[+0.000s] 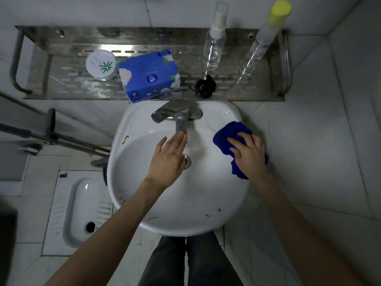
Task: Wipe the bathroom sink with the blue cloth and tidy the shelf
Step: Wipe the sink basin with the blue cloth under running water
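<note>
A white round sink (144,199) fills the middle, with brown specks of dirt on its rim. My right hand (250,154) presses the blue cloth (228,133) flat onto the sink's right rim. My left hand (168,159) hovers flat over the basin, fingers together and empty, fingertips just under the chrome tap (179,118) and partly covering the drain (187,161). Above the sink, a steel shelf (61,87) carries a white round jar (101,65), a blue tissue pack (148,76), a black hair claw (205,86), a clear spray bottle (214,44) and a yellow-capped bottle (263,38).
White tiled walls stand behind and to the right. A squat toilet (82,211) lies on the floor at the lower left. Grey pipes and a handle (51,129) run along the left. My dark trousers (189,263) show below the sink.
</note>
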